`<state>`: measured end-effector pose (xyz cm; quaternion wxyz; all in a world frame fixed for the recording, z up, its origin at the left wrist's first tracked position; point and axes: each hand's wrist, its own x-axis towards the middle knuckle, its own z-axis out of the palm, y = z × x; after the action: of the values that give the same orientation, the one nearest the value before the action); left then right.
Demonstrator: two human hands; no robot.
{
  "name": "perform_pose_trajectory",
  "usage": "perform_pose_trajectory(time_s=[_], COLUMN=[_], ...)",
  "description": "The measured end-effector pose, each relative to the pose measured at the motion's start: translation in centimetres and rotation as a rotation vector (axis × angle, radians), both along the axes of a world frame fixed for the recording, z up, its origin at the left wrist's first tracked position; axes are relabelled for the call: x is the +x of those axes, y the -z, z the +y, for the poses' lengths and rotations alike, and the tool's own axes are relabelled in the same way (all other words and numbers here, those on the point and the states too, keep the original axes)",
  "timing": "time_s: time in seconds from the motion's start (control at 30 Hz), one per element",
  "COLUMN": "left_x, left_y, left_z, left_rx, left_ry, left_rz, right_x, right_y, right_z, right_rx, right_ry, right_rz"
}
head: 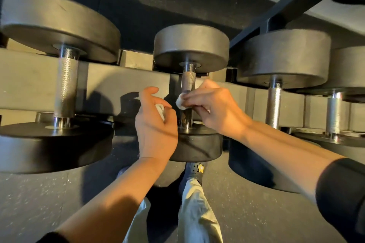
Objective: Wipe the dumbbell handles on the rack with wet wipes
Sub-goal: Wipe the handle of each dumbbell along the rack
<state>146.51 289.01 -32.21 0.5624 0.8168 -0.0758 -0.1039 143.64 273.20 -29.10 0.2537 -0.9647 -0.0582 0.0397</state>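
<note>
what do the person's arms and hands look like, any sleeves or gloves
Both hands, the left hand and right hand, are bare, with no gloves, rings or watch visible. Both forearms are uncovered. A dark sleeve is pushed up on the right arm, and a dark sleeve edge shows on the left.

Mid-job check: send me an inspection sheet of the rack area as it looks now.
Surface: grey rack shelf, dumbbells resting across it.
Job's things: middle dumbbell handle knurled; white wipe against its lower part; a second wipe in the other hand.
Clutter: nothing seen.
Grippers: right hand pinches the wipe at the handle; left hand holds the second wipe beside it.
Cables: nothing seen.
Surroundings: speckled floor, shoe below, larger dumbbell at left.
</note>
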Motion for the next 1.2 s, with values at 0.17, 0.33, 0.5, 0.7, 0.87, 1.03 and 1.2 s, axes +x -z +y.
perform_pose_trajectory(time_s=[0.17,0.33,0.5,0.7,0.87,1.03,1.2], left_x=[0.1,0.2,0.1,-0.1,-0.2,-0.5,-0.6], left_y=[-0.1,-0.2,0.2,0.4,0.6,0.8,0.7], left_z=[0.1,0.2,0.8,1.7,2.2,2.3,2.2], left_rx=[-0.013,-0.062,-0.101,-0.089,-0.082,-0.098,-0.139], left_ry=[0.002,-0.007,-0.035,-0.012,-0.016,-0.027,-0.042], left_rz=[0.030,0.047,0.030,0.031,0.061,0.127,0.212], right_x=[-1.0,1.7,4.0,3.0,1.6,1.5,1.8], right_y=[-0.7,-0.5,0.9,0.1,-0.1,-0.9,-1.6], right_z=[0.3,1.3,1.0,1.4,1.9,2.1,2.4], right_rx=[0.132,-0.022,-0.373,-0.464,-0.351,-0.179,-0.069], right_ry=[0.032,0.107,-0.038,-0.151,-0.182,-0.167,-0.031], right_rz=[0.231,-0.147,-0.007,-0.001,0.076,0.315,0.354])
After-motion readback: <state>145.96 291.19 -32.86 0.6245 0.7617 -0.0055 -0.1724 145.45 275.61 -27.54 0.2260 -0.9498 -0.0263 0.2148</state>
